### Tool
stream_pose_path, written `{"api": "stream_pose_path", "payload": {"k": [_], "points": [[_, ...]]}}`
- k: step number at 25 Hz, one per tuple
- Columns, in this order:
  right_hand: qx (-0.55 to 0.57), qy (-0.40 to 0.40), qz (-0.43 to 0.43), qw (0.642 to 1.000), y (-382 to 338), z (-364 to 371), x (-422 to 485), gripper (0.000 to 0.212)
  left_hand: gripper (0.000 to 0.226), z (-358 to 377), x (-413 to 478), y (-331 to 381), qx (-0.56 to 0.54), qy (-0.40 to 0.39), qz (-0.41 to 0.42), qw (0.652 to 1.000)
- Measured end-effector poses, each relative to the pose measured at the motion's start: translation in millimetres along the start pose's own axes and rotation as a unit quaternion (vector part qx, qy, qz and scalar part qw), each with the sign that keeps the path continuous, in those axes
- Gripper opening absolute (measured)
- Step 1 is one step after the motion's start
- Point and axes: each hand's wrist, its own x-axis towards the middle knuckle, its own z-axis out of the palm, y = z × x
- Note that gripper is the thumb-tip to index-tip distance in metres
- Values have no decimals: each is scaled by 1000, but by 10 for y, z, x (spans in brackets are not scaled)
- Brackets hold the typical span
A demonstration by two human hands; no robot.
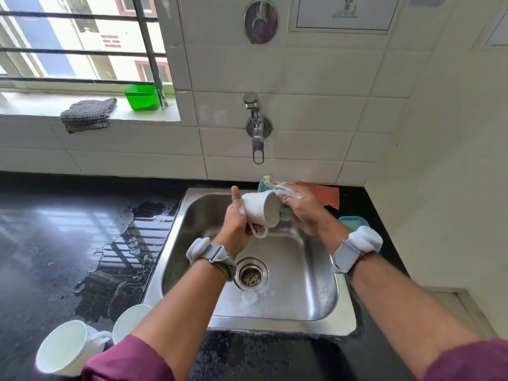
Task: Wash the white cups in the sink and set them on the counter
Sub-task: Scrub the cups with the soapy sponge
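My left hand (pixel 236 224) grips a white cup (pixel 259 209) over the sink (pixel 324 295); at its three o'clock, my right hand's (pixel 305 209) fingers (pixel 286 198) squeeze a soapy sponge (pixel 270 185) against the rim.

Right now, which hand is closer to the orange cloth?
Right. The right hand, holding a sponge, is just left of the orange cloth; the left hand grips the cup farther left.

Daylight is admitted through a barred window (pixel 68 42) at the left; the walls (pixel 316 78) are clad in white tiles, and the black worktop (pixel 55 229) is partly wetted.
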Motion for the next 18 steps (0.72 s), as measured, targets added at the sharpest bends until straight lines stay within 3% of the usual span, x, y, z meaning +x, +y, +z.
{"api": "stream_pose_path", "payload": {"k": [2, 5, 8, 12, 14, 18], "points": [[6, 71, 1, 997, 94, 99, 10, 32, 59, 29, -17, -6, -62, 6, -8, 998], [-101, 188, -22, 977, 187, 165, 33, 39, 53, 85, -52, -23, -92, -21, -28, 995], [-251, 208, -72, 943, 175, 66, 37, 34, 39, 27, -81, 53, 36, -73, -45, 996], [-422, 157, -162, 878, 139, 87, -9, 29, 31, 49, -116, 169, 203, -119, -35, 971], [-381, 127, -161, 902, 127, 108, -28, 26, 23, 74, -141, 157, 153, -96, -36, 983], [-188, 77, -91, 975, 146, 63, -93, 27, 31, 71, -164, 84, 3, -71, -83, 994]]}}
